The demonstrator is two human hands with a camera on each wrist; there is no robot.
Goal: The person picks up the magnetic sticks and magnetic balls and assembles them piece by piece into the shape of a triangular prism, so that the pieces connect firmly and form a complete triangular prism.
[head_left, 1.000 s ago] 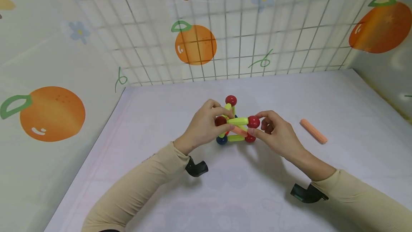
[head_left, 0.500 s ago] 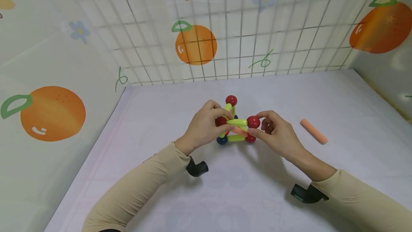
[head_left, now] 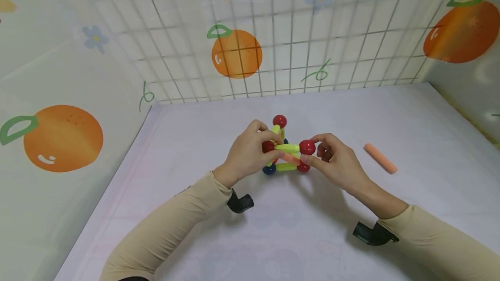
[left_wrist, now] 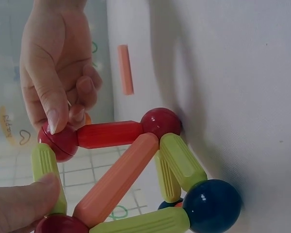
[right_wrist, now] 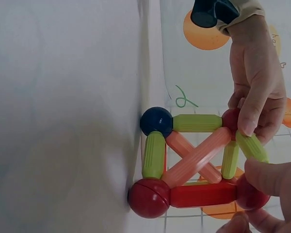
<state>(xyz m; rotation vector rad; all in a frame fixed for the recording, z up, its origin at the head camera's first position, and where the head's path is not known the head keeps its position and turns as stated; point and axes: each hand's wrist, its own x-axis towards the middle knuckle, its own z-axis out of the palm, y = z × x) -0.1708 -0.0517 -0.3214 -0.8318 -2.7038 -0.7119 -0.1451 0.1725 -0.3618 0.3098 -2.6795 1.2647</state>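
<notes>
A frame of magnetic rods and balls stands on the table, with yellow-green, salmon and red rods between red and dark blue balls. My left hand grips its upper left corner, at a red ball, with the thumb against a yellow-green rod. My right hand pinches the upper right red ball between thumb and fingers. This yellow-green rod spans the two held balls. In the right wrist view, two salmon rods cross in the sides of the frame. My left fingers hide part of the frame in the head view.
One loose salmon rod lies on the pale table to the right of my right hand. Behind the table hangs a white curtain printed with oranges, over a wire grid. Black curved pieces sit at both cuffs.
Both hands keep their hold in almost the same place. The head view has shifted very slightly; the frame and the loose rod have not visibly moved.
</notes>
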